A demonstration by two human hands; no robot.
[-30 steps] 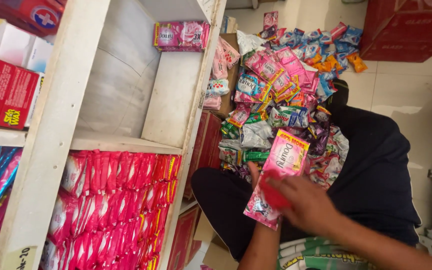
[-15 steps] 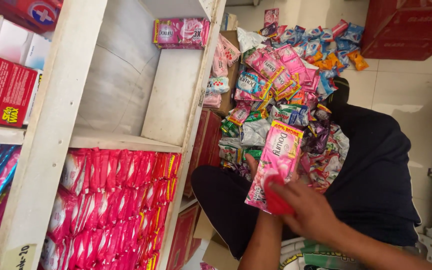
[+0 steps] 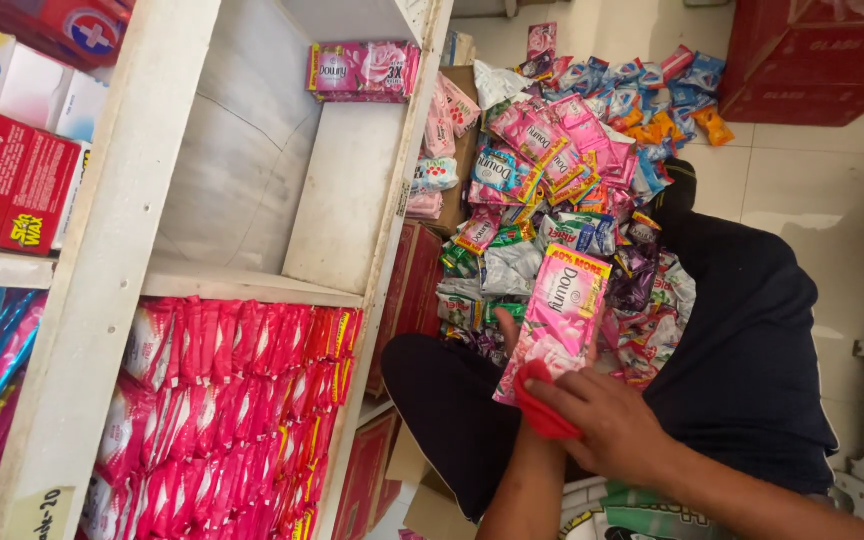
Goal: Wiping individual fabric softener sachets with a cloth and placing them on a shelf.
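Right beside the white shelf (image 3: 112, 270), low in the view, two hands meet over a dark lap. One hand (image 3: 607, 425) lies on top with its fingers bent, and it presses a small red cloth (image 3: 542, 405) against the bottom of a big pink packet (image 3: 557, 310). I cannot tell for sure which hand this is, but it reaches in from the right, so I call it the right hand. The other arm comes up from below, and its hand is hidden under the cloth and the top hand, so I cannot tell if it grips or lies loose. The pink packet stands tilted, with its top end pointing away from the person and toward the pile of packets (image 3: 562, 190). That pile lies on the floor (image 3: 822, 190), just past the packet, farther from the shelf's front post. It holds pink, blue, green, orange and silver packets, all mixed up. A red crate (image 3: 812, 60) sits on the floor beyond the pile. Inside the shelf, one pink pack (image 3: 362, 72) lies at the back of the bare white box. Below that, a row of red sachets (image 3: 232, 390) fills the next box. Red boxes (image 3: 7, 185) sit on the shelf's other side. The person's dark trousers (image 3: 752, 350) cover the floor under the hands.
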